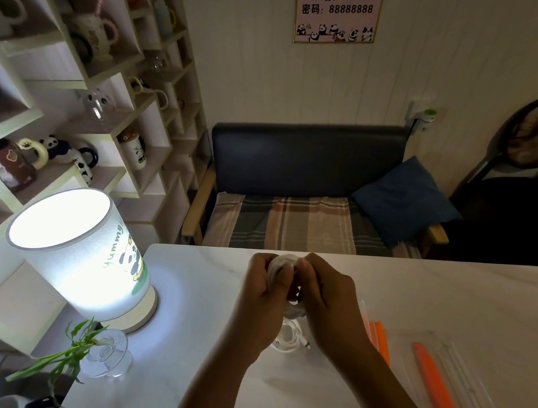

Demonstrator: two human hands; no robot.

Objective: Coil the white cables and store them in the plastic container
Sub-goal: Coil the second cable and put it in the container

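Both hands are raised over the white table (418, 286), holding a small bundle of white cable (283, 261) between them. My left hand (265, 290) grips the coil from the left, and my right hand (327, 296) pinches it from the right. A loose length of the white cable (287, 337) hangs down and loops on the table below my hands, with a plug end at its tip. The clear plastic container (461, 380), with orange edges, lies flat on the table to the right of my right forearm.
A lit table lamp (83, 250) stands at the table's left edge, with a glass vase (105, 356) holding a green plant in front of it. A shelf of mugs fills the left wall. A bench with a blue cushion (401, 197) sits beyond the table.
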